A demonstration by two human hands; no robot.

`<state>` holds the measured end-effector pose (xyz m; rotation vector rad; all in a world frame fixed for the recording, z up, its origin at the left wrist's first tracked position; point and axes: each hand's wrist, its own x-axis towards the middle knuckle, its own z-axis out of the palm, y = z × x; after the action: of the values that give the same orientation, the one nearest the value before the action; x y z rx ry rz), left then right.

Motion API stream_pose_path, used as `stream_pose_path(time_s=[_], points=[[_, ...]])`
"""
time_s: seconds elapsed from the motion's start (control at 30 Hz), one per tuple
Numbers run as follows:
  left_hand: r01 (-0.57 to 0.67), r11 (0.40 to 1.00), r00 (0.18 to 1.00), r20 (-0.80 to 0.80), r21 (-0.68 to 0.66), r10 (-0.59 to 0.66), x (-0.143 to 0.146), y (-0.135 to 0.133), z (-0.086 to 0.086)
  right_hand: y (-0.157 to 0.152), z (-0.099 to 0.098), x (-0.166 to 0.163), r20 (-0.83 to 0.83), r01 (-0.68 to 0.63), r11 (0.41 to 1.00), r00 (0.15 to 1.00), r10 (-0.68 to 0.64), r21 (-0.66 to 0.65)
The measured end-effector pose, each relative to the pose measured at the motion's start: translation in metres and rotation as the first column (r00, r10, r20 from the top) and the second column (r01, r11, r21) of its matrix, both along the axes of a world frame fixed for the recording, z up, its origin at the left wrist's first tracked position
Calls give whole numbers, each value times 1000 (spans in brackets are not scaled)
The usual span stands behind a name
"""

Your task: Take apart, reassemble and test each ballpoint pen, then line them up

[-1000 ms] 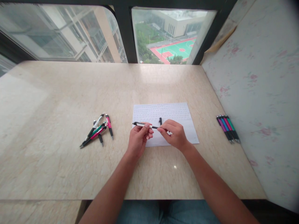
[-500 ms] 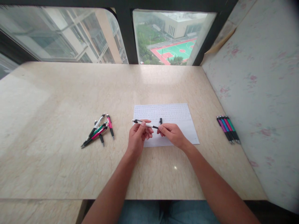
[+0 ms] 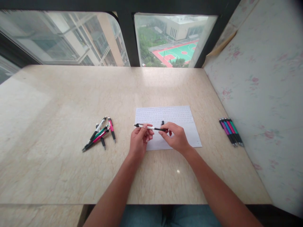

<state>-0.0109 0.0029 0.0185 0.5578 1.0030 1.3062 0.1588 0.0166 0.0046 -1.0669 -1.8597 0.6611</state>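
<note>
My left hand (image 3: pixel 139 138) pinches a white click pen (image 3: pixel 149 127) by its barrel, with the clicker end pointing left. The pen lies nearly level above a sheet of paper (image 3: pixel 187 135). At its black grip end is my right hand (image 3: pixel 177 135), thumb below and forefinger above, curled round the grip. How firmly those fingers press cannot be made out. Just behind the right fingertips a small black piece (image 3: pixel 163 122) rests on the paper, partly hidden.
On the left lies a loose pile of pens (image 3: pixel 96 136), with a pink pen (image 3: pixel 111 128) beside it. Several pens (image 3: pixel 230 131) lie side by side near the papered wall (image 3: pixel 265 94). Windows (image 3: pixel 175 41) stand behind the stone-patterned tabletop (image 3: pixel 71 176).
My right fingers have slid right along the pen and spread somewhat, showing more of the black grip. The left hand still holds the barrel, and the pen has become more level.
</note>
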Motion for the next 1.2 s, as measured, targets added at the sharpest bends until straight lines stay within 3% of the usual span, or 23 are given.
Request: stream_pose_path(time_s=[0.2,0.5,0.7,0.9,1.2], points=[[33,999,999,12,-18,-33,5,-1,-2,2,4,3,-77,43,975,995,-61,-218],[26,1000,1000,3,-16,-26,4,1,-6,5,3,6,-192,47,965,976,-98,-257],[12,1000,1000,-26,-24,-13,6,0,-4,6,1,8,-152,19,930,985,-80,-367],[-24,999,1000,-3,-37,24,4,2,-5,7,1,8,-166,10,955,984,-62,-297],[-7,999,1000,13,-42,7,1,3,-3,6,3,7,-125,43,953,989,-84,-299]])
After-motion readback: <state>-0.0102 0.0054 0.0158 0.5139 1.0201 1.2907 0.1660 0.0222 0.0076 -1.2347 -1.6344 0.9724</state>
